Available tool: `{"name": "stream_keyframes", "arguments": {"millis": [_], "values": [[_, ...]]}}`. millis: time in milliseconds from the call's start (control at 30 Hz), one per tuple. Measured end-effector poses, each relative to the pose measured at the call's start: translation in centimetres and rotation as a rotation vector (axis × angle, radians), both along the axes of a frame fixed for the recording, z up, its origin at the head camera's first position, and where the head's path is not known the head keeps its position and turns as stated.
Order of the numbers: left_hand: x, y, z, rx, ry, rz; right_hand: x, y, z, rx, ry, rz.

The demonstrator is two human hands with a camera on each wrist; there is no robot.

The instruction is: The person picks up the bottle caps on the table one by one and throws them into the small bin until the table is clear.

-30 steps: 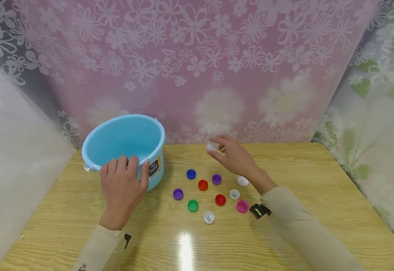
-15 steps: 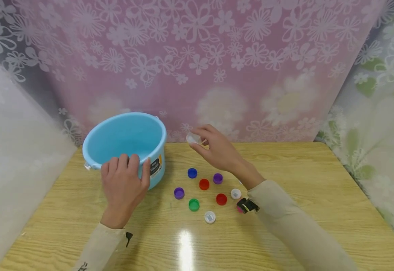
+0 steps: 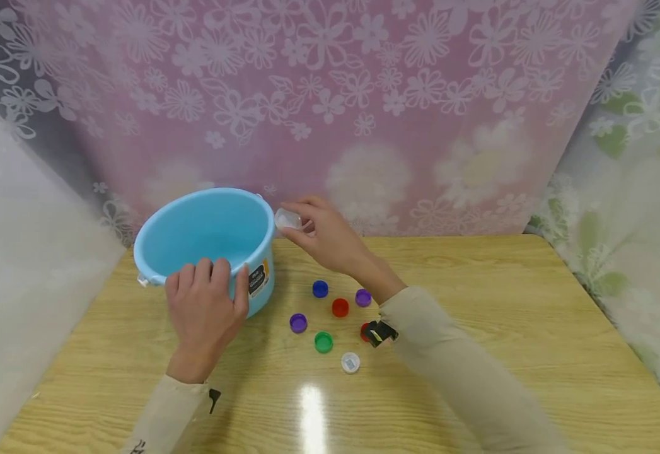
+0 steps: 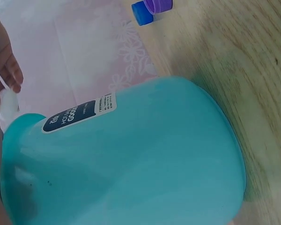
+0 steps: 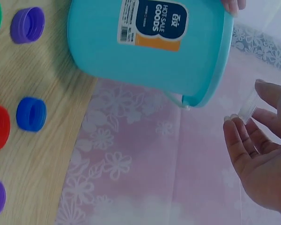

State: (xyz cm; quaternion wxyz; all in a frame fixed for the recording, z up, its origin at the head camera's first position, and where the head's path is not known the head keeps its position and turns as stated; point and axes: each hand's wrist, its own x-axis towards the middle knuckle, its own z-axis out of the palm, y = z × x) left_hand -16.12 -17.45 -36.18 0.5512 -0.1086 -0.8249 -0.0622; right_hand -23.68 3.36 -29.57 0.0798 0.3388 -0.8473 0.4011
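A light blue bucket [image 3: 205, 217] stands at the back left of the table, its inner wall partly in view. My left hand [image 3: 205, 315] grips the front rim, fingers over the edge and thumb to the right. Just outside the bucket's right rim, my right hand [image 3: 330, 236] pinches a whitish, see-through bottle cap [image 3: 288, 219] between thumb and fingers. The right wrist view shows this cap's ribbed side [image 5: 248, 107] at the fingertips, apart from the bucket. In the left wrist view the bucket's wall [image 4: 145, 154] fills most of the picture.
Loose bottle caps lie right of the bucket: blue [image 3: 320, 289], red [image 3: 340, 308], purple [image 3: 298, 323], green [image 3: 323, 342] and white [image 3: 350, 362] among them. My right sleeve [image 3: 449, 353] partly covers another red cap. A pink floral curtain [image 3: 307, 157] hangs behind the table [image 3: 505, 284].
My right hand has carried the whitish cap leftward and slightly up, from above the loose caps to beside the bucket's rim. My left hand keeps its grip on the bucket.
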Motion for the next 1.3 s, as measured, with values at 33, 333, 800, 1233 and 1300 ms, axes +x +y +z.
{"name": "stream_keyframes", "arguments": {"millis": [33, 333, 800, 1233, 1300], "values": [[0.0, 0.0, 0.0, -0.002, 0.003, 0.001, 0.0, -0.4, 0.0, 0.0, -0.001, 0.002], [-0.2, 0.0, -0.1, -0.013, -0.009, 0.002, 0.2, -2.6, -0.2, 0.021, -0.009, 0.001], [-0.4, 0.1, 0.0, -0.004, -0.01, 0.002, 0.3, -4.4, -0.3, 0.178, 0.112, -0.024], [-0.2, -0.1, 0.0, -0.012, 0.012, 0.009, 0.6, -5.4, -0.9, 0.211, 0.125, -0.031], [-0.1, -0.1, 0.0, -0.011, 0.013, 0.007, 0.7, -5.5, -0.9, 0.189, 0.092, -0.027]]}}
